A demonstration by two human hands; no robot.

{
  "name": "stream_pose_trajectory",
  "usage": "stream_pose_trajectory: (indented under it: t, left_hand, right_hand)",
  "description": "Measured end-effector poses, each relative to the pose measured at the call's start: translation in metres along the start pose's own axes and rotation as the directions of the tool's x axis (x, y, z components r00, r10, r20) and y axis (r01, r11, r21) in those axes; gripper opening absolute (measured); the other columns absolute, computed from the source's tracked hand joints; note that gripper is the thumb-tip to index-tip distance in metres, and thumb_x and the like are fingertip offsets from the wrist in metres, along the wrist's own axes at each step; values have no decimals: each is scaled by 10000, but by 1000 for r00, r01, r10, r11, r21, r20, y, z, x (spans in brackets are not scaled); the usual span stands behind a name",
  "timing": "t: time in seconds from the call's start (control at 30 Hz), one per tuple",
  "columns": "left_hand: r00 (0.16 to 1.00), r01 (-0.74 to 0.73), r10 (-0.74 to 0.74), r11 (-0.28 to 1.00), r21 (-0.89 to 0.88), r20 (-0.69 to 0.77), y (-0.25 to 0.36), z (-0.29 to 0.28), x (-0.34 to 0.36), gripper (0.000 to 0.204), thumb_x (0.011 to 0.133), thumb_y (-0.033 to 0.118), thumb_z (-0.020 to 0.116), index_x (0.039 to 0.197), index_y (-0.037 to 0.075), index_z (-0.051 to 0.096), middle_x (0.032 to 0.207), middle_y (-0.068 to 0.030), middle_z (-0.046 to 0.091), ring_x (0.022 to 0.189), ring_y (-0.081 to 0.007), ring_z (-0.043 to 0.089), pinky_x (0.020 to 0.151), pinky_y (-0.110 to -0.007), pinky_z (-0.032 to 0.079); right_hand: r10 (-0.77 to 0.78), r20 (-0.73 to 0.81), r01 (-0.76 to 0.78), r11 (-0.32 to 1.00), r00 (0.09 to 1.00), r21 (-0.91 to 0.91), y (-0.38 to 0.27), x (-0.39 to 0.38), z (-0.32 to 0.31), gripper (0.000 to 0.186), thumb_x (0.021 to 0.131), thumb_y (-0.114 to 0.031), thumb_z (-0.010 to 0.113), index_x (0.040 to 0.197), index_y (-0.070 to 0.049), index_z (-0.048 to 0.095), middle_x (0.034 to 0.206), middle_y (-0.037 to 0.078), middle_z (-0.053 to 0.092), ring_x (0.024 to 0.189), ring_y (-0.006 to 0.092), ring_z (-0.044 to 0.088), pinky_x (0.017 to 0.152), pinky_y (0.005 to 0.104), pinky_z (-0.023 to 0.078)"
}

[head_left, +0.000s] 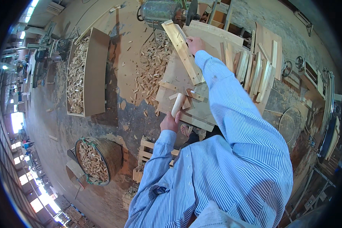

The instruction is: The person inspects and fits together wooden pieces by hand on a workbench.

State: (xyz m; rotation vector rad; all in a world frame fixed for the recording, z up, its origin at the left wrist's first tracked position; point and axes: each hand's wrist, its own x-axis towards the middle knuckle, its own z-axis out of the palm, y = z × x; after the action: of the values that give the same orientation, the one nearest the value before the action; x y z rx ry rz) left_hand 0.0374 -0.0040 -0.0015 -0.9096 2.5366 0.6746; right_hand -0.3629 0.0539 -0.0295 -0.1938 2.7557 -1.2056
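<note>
My left hand (pixel 170 122) is closed around the lower end of a short, pale, rounded piece of wood (pixel 177 103), which points up and away from me. Past its upper end, thin wooden strips (pixel 190 94) lie crossed on the worktable (pixel 167 76). With my arm stretched out, my right hand (pixel 195 45) grips the right edge of a long light wooden board (pixel 183 53). Small dark marks dot that board, and it slants from the far left toward the table's middle. The fingers of my right hand are partly hidden behind the board's edge.
Several wooden slats (pixel 250 72) are stacked at the table's right. A motor-like machine (pixel 161 10) stands beyond it. Wood offcuts (pixel 152 68) cover the floor left of the table. Further left are a long box (pixel 95 72) and a basket (pixel 116 157), both full of offcuts.
</note>
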Motion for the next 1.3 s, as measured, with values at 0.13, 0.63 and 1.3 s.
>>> stream_pose_trajectory:
  t: [0.13,0.63,1.3]
  left_hand:
    - [1000,-6,6,1000,1,3,5,-1,7,605,978,615,483,1025,14,544,908,-247,696,856,-447,684,742,-536,536]
    - [998,-28,29,999,21,-54,62,-4,60,510,985,547,521,1063,44,535,823,-217,701,805,-434,690,709,-533,539]
    - [998,65,-65,998,-13,-15,62,-1,64,671,932,667,529,1130,28,578,966,-272,693,901,-453,678,794,-535,532]
  right_hand:
    - [34,17,-35,998,999,49,-2,15,-1,261,917,-344,635,1066,-187,782,1019,131,747,925,330,707,867,414,533]
    - [8,16,-8,999,1000,39,11,92,-22,262,925,-348,635,1083,-200,782,1041,113,749,934,313,708,881,420,533]
    - [-64,-60,69,994,996,87,46,89,-22,431,859,-429,667,990,-28,757,935,212,727,905,384,695,787,504,517]
